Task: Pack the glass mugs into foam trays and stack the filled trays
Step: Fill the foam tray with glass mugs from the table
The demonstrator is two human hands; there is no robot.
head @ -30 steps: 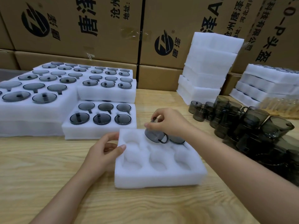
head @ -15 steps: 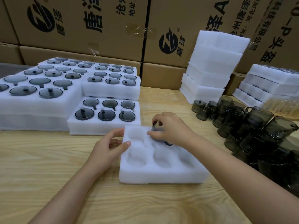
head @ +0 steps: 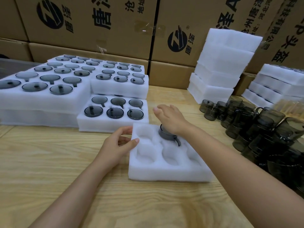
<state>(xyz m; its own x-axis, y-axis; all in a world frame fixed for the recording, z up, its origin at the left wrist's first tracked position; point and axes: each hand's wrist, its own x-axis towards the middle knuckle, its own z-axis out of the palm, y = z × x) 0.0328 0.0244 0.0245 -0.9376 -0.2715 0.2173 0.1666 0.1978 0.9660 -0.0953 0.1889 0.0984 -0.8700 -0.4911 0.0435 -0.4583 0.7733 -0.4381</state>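
Observation:
A white foam tray (head: pixel 167 171) with six round pockets lies on the wooden table in front of me. A smoked glass mug (head: pixel 166 134) sits bottom up in the back middle pocket, its handle pointing toward the right front. My right hand (head: pixel 171 117) is flat, fingers straight, with the heel of the palm on the mug's base. My left hand (head: pixel 118 145) holds the tray's left rim, thumb on top. The pocket behind my right wrist is hidden.
Filled foam trays (head: pixel 113 112) stand stacked at the left and back left. Loose dark mugs (head: pixel 256 127) crowd the table at the right. Empty foam trays (head: pixel 223 63) are piled at the back right, more white trays (head: pixel 279 83) beside them. Cardboard boxes (head: pixel 92 22) wall the back.
My right hand lowered the mug into the back middle pocket, let go its grip and flattened on top of it. My left hand stayed on the tray's rim.

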